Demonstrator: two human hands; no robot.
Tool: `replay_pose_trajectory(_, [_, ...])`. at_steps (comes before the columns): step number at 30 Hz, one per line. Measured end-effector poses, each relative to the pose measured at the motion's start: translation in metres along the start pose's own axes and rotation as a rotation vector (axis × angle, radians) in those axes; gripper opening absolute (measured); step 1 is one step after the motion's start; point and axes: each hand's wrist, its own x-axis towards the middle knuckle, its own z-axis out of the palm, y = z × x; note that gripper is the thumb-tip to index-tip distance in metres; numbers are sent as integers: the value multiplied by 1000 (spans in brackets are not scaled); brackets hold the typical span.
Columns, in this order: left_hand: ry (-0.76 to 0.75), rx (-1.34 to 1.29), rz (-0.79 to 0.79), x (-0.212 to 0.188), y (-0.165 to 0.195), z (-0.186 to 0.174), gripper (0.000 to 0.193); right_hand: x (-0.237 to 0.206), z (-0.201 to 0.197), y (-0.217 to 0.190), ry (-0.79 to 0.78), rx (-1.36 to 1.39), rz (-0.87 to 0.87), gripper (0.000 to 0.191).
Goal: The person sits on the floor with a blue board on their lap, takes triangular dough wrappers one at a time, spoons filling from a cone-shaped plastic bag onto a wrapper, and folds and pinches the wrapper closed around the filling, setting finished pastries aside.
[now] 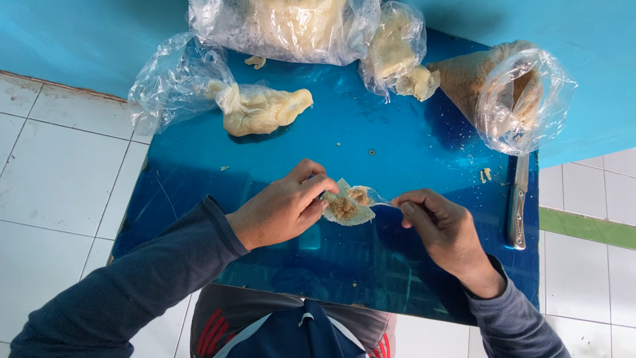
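Filled wrapper [346, 208] lies at left hand [285, 209] fingertips; right hand [442, 229] apparently holds a spoon [374, 197].

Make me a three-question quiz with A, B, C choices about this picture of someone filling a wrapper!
1. Where is the knife?
A. on the table's right edge
B. in the left hand
C. on the floor

2. What colour is the table?
A. red
B. blue
C. yellow

3. What is on the wrapper held by the left hand?
A. nothing
B. a lid
C. brown filling

Answers:
1 A, it lies past the right hand, by the table's right edge.
2 B, the top is shiny blue.
3 C, the spoon rests over a brown crumbly heap on the wrapper.
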Motion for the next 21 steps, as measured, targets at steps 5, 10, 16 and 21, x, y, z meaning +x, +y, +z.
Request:
replay_pose_trajectory(5, [68, -47, 51, -5, 4, -2, 26, -17, -40, -15, 334, -3, 140, 16])
replay_pose_trajectory(10, [91, -67, 52, -4, 12, -3, 23, -17, -108, 13, 775, -233, -81, 16])
replay_pose_trajectory(16, [98, -108, 53, -2, 17, -1, 22, 25, -132, 56, 747, -703, -106, 11])
replay_pose_trajectory(21, [88, -167, 52, -5, 14, 0, 23, 35, -98, 23, 818, -1118, -312, 33])
